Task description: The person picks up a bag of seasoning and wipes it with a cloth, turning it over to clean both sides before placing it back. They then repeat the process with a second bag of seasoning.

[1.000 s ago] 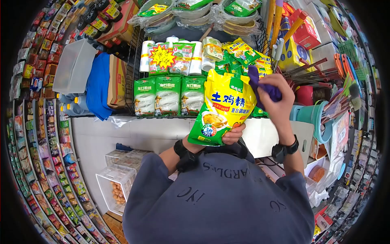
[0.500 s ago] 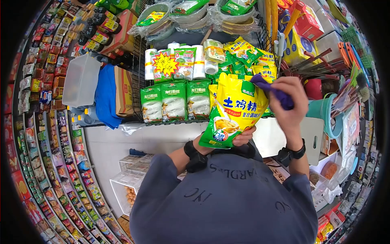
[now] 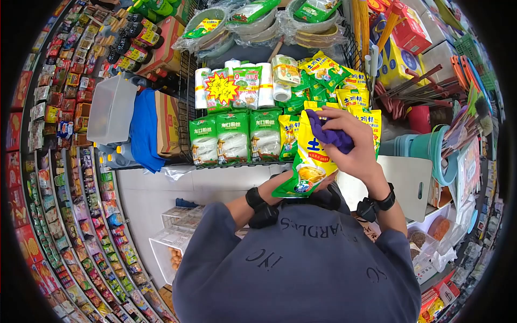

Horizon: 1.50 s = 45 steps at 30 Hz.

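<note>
My left hand grips a yellow and green seasoning bag from behind and below, most of its fingers hidden by the bag. The bag stands tilted in front of my chest, with blue lettering and a bowl of soup printed on it. My right hand is closed on a bunched purple cloth, which lies against the bag's upper front and covers part of the lettering. Just behind, similar yellow seasoning bags are stacked in a wire basket.
Green noodle packs and white rolls share the basket. Plastic-wrapped bowls sit further back. A clear plastic bin and blue cloth are at left, teal buckets at right. Packed shelves line the left side.
The purple cloth in my right hand has moved left and slightly down, from the bag's top right corner onto its front. The bag has turned and shifted slightly right.
</note>
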Each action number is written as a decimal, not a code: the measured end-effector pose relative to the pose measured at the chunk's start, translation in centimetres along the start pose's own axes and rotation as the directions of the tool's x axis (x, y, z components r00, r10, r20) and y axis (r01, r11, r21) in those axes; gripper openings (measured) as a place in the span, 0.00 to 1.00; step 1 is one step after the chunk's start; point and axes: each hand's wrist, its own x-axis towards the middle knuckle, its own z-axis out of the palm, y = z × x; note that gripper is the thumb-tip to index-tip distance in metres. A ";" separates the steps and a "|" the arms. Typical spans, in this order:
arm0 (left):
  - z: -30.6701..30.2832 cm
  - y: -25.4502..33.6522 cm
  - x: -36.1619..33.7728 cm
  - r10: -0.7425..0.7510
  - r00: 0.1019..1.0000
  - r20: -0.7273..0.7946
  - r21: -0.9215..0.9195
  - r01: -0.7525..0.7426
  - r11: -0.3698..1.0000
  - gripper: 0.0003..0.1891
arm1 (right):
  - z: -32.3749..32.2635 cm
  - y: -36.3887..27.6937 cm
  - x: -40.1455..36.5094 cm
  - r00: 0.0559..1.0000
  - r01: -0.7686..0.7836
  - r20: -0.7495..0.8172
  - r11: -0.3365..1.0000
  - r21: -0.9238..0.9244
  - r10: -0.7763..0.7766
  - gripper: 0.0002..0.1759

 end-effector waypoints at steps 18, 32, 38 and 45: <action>2.4 2.0 -1.5 0.270 0.926 -0.265 0.505 -0.105 0.857 0.27 | 0.4 -0.6 1.1 0.942 0.297 -0.084 0.922 -0.250 -0.326 0.23; 2.3 1.5 0.3 0.112 0.977 -0.183 0.442 -0.020 0.897 0.27 | 1.4 -0.5 1.3 0.989 0.078 -0.115 0.992 -0.098 -0.089 0.20; -2.6 1.6 -0.5 0.428 0.901 0.062 0.968 -0.159 0.195 0.22 | 4.6 -1.4 -2.0 0.980 0.197 0.000 0.968 -0.157 -0.199 0.21; 2.0 2.2 3.7 0.271 0.948 -0.166 0.908 0.039 0.417 0.16 | 3.3 1.6 0.5 0.981 0.112 -0.131 0.973 -0.201 -0.140 0.17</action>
